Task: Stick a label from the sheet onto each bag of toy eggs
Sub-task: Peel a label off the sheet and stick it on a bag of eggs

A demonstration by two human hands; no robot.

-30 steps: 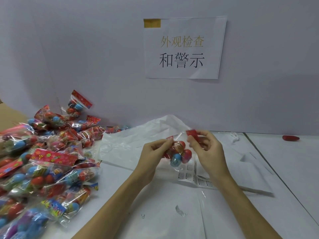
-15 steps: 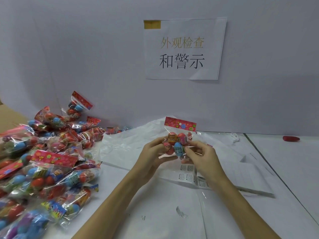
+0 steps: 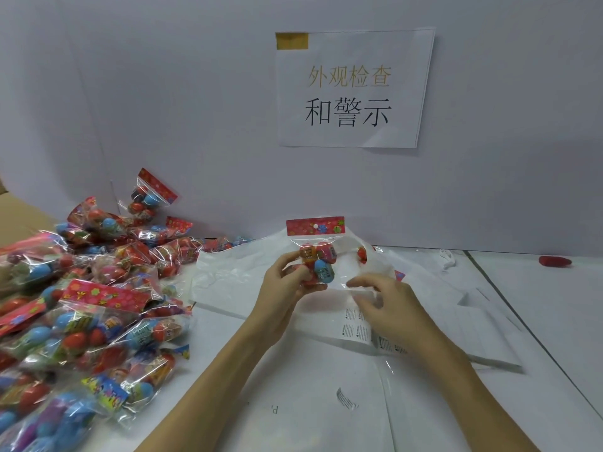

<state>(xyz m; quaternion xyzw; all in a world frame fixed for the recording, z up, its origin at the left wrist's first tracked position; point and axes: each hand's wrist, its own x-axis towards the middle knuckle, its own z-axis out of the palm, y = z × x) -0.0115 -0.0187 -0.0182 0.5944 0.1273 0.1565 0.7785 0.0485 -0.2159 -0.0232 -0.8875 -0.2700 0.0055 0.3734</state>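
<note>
Head view: we see the bag of toy eggs (image 3: 318, 256) upright at centre, gripped by our left hand (image 3: 287, 282). At four o'clock our right hand (image 3: 388, 308), fingers loosely curled and holding nothing, hovers over the label sheet (image 3: 355, 331). At nine o'clock lies the pile of bags (image 3: 81, 305).
</note>
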